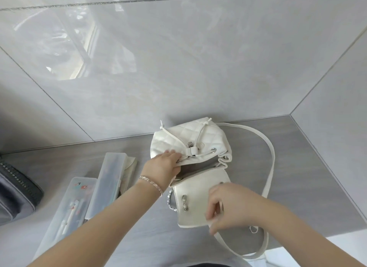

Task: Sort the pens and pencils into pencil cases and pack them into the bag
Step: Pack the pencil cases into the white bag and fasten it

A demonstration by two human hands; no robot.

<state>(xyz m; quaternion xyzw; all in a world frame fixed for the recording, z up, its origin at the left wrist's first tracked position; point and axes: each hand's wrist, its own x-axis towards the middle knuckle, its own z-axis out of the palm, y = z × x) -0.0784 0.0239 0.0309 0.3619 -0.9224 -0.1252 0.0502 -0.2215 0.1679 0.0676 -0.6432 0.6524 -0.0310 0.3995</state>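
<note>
Bag mouth being held open; cases waiting.
Left hand (166, 166) pinching soft white bag (190, 147) rim; right hand (224, 205) loosely curled on flap, grip unclear. Pencil cases (93, 189) just left of left forearm: light, rigid, likely slick; best grasped mid-length.

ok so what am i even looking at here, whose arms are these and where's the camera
There is no machine here: a person wears one wide-angle camera on the head, looking down at their own bare arms. The left hand grips the rim of a white quilted leather bag lying open on the grey countertop. The right hand rests on the bag's folded-back flap. To the left lie two frosted clear plastic pencil cases, closed, with pens faintly visible inside, not yet packed. A dark grey zipped pouch sits at the far left edge.
</note>
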